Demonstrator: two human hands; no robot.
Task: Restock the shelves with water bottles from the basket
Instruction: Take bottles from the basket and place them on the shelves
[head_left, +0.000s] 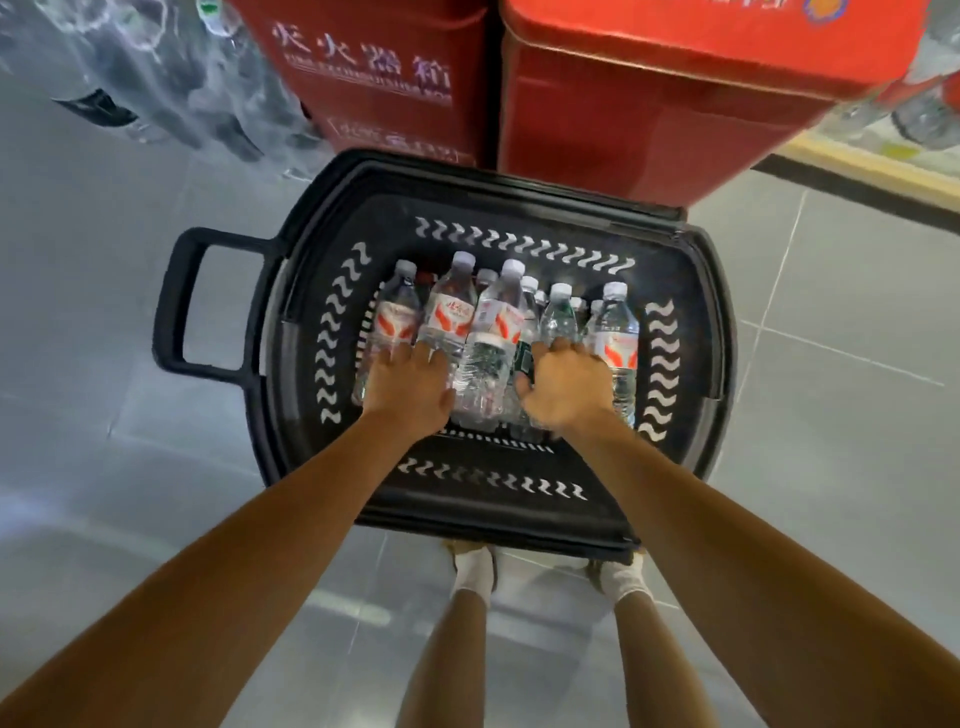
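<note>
Basket (691, 270) w/ water bottles (451, 314); L hand (410, 387), R hand (569, 387) atop them.

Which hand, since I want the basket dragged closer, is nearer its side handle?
Left. The left hand lies on the bottles at the basket end nearest the side handle, not touching it; the right hand is on bottles farther across, beyond the left hand.
</note>
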